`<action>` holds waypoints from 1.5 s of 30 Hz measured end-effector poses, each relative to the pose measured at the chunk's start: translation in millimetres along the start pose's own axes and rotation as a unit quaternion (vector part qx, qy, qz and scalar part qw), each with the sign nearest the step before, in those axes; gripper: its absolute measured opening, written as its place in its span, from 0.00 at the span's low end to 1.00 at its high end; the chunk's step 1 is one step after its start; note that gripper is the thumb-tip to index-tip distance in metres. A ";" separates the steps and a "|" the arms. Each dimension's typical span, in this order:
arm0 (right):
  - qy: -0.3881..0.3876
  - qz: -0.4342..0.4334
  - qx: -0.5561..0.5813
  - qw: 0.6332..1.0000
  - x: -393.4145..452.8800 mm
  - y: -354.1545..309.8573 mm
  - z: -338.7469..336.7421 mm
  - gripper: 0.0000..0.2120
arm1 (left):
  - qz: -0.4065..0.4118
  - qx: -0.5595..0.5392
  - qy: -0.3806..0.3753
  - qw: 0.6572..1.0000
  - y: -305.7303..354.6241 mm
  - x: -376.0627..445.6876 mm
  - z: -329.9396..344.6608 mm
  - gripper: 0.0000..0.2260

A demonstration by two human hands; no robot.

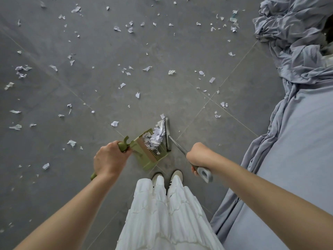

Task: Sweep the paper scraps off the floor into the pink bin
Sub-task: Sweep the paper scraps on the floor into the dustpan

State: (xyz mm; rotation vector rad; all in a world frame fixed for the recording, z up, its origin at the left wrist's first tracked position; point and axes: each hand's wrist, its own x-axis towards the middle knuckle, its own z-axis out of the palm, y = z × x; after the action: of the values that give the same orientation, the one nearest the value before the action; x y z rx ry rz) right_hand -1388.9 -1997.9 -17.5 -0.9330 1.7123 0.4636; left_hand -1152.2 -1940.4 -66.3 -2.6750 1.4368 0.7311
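Note:
My left hand (110,158) grips the handle of a green dustpan (147,154) that rests on the grey floor in front of my feet. A heap of white paper scraps (155,138) lies in the pan's mouth. My right hand (199,155) holds the grey broom handle (203,173); the broom's head (168,134) stands against the pan's right edge, touching the heap. Many more paper scraps (122,85) are scattered over the floor ahead and to the left. No pink bin is in view.
A bed with a grey-blue sheet (302,141) fills the right side, its rumpled cover (295,42) hanging to the floor at the far right. My white skirt (162,213) and shoes (177,175) are just behind the dustpan.

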 end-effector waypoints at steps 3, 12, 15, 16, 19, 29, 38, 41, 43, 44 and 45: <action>0.043 -0.019 -0.131 0.990 2.8 -4.6 -4.1 0.12 | -0.018 -0.012 0.008 1.000 -12.3 0.4 -1.8 0.14; 0.113 -0.050 -0.246 0.961 42.5 -9.7 0.1 0.09 | -0.038 -0.008 0.015 0.999 -37.8 6.2 -1.9 0.15; 0.111 -0.062 -0.276 0.953 45.6 -8.1 3.0 0.08 | -0.044 -0.011 0.014 0.999 -39.7 7.8 -1.0 0.14; 0.103 -0.065 -0.285 0.951 44.7 -7.9 4.9 0.08 | -0.045 -0.012 0.015 0.999 -40.3 8.7 -0.6 0.14; 0.071 -0.072 -0.310 0.946 35.7 -7.1 15.5 0.10 | -0.046 -0.015 0.018 0.999 -40.2 9.3 0.7 0.14; -0.017 -0.104 -0.282 0.954 1.4 18.1 58.8 0.06 | -0.046 -0.016 0.018 0.999 -39.5 3.8 3.9 0.15; 0.019 -0.076 -0.222 0.972 -8.0 25.2 29.4 0.15 | -0.057 -0.036 0.019 0.998 -58.2 -7.1 3.1 0.14; 0.041 -0.067 -0.213 0.974 -1.3 24.7 24.7 0.13 | -0.063 -0.044 0.022 0.997 -61.5 -9.1 2.9 0.14; 0.054 -0.058 -0.207 0.975 1.9 23.1 24.0 0.12 | -0.069 -0.046 0.024 0.996 -62.6 -10.1 1.2 0.13; 0.059 -0.054 -0.208 0.975 3.3 22.7 23.5 0.11 | -0.071 -0.045 0.024 0.996 -63.2 -10.4 0.1 0.13; 0.062 -0.050 -0.209 0.975 4.6 22.5 23.3 0.11 | -0.072 -0.042 0.025 0.996 -64.7 -10.6 -1.0 0.13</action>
State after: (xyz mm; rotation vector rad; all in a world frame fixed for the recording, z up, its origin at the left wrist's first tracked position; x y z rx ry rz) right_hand -1392.3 -1969.3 -33.0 -1.3687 1.7004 0.7293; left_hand -1105.5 -1895.0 -74.0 -2.8426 1.2341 0.7347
